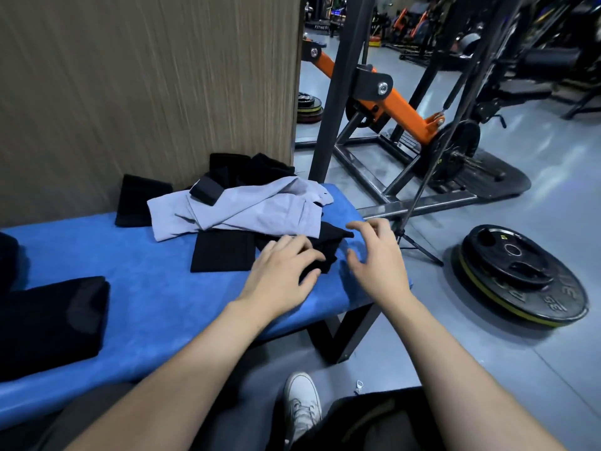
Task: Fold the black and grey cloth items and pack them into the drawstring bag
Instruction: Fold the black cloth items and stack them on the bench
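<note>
Black and grey cloth items lie in a loose heap at the far end of the blue padded bench (136,265): a crumpled pale grey garment (247,206) on top, black pieces behind and under it, and a flat folded black rectangle (221,253) just in front. At the near left edge sits a larger, flat black fabric piece (52,320), which may be the drawstring bag or an already folded item; no cord shows, so it cannot be told.

The left hand (279,275) rests on a small crumpled black cloth (325,252) at the bench's right end, its fingers (302,252) bent over the fabric and seemingly gathering it. The right hand (377,255) hovers just beside that cloth, fingers spread and relaxed, holding nothing.

The step in hand looks like picking up the next black piece to fold. The next move calls for the right hand to catch the cloth's free edge so both hands can spread it flat.
</note>
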Demonstrator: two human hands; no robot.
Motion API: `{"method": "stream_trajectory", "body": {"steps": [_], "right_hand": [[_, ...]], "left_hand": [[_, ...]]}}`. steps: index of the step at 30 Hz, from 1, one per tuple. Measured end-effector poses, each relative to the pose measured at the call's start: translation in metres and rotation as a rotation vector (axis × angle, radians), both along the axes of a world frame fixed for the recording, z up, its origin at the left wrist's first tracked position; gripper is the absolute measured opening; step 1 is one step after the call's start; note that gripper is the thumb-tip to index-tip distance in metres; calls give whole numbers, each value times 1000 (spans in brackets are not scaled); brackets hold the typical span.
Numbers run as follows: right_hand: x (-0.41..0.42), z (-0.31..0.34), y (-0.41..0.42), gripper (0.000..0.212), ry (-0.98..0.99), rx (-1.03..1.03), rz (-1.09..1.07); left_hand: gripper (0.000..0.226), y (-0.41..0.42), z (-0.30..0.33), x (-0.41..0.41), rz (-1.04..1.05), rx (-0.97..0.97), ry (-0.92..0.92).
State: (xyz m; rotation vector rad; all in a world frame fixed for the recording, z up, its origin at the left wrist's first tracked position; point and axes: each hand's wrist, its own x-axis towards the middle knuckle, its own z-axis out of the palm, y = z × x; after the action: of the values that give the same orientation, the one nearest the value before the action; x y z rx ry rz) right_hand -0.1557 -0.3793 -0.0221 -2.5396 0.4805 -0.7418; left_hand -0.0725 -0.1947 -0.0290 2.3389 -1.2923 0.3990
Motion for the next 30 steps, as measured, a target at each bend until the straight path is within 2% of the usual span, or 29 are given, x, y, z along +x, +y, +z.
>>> {"method": "stream_trajectory", "body": {"steps": [2, 5, 8, 14, 16, 20, 24, 27, 30], "right_hand": [[9, -4, -8, 51, 44, -48, -39], [24, -14, -11, 50, 145, -122, -26], [33, -17, -9, 33, 174, -161, -20], [32, -3, -1, 11, 41, -88, -21], [26, 0, 2, 7, 25, -2, -7], [11, 12, -2, 3, -25, 357, -22], [-4, 33, -1, 10, -202, 588, -5], [-13, 45, 5, 12, -275, 668, 5], [-16, 52, 16, 11, -310, 691, 34]], "left_hand": [[28, -6, -4, 1, -31, 20, 0], [31, -11, -10, 2, -25, 72, -22], [31, -12, -11, 5, 52, 89, -44], [38, -8, -14, 14, 221, 81, -85], [46, -5, -16, 19, 271, 78, -76], [68, 4, -23, 33, 351, 85, 101], [63, 4, -21, 33, 354, 84, 76], [61, 2, -17, 24, 300, 4, 7], [63, -1, -7, 6, 278, -101, 34]]}}
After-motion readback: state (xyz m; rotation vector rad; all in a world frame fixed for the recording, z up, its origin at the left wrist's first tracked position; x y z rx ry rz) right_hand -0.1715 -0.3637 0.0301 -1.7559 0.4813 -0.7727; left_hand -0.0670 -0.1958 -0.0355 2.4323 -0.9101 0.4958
